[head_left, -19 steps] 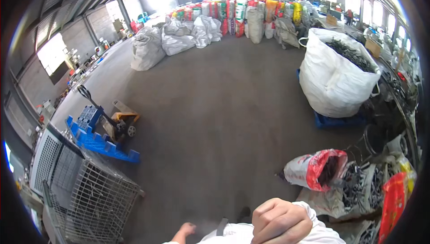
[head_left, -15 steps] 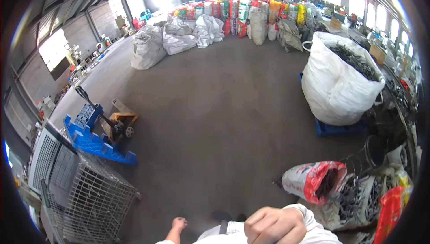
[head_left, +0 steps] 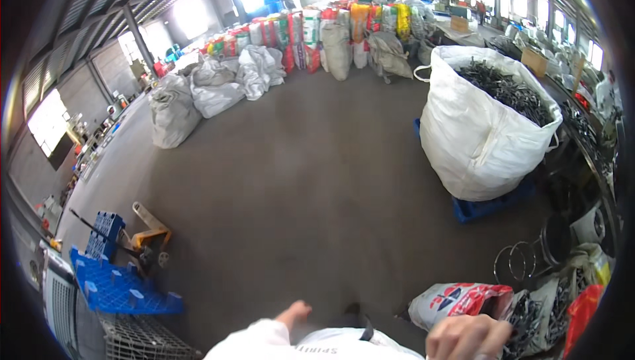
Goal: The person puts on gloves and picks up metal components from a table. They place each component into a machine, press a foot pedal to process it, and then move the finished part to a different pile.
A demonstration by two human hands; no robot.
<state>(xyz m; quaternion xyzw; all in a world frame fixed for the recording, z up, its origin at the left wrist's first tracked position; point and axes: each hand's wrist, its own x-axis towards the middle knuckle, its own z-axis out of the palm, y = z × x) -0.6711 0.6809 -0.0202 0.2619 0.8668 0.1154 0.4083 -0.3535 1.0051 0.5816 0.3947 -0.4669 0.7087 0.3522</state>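
My right hand [head_left: 468,337] is at the bottom right edge, fingers curled, touching or very near the mouth of a red and white sack [head_left: 456,300] that lies on the floor beside dark metal scrap [head_left: 529,317]. Whether it grips anything is unclear. My left hand [head_left: 293,312] shows only partly at the bottom centre, beyond a white sleeve [head_left: 254,341], hanging free over the concrete floor [head_left: 311,181] and holding nothing I can see.
A big white bulk bag [head_left: 479,132] of dark scrap stands on a blue pallet [head_left: 486,208] at right. Blue pallets [head_left: 116,284], a yellow pallet jack [head_left: 149,238] and a wire cage [head_left: 142,343] sit lower left. Grey and coloured sacks [head_left: 264,62] line the far side.
The view has swung right and down. My right hand moved from the bottom centre to the lower right, next to the red and white sack. The wire cage has slid mostly out of view.
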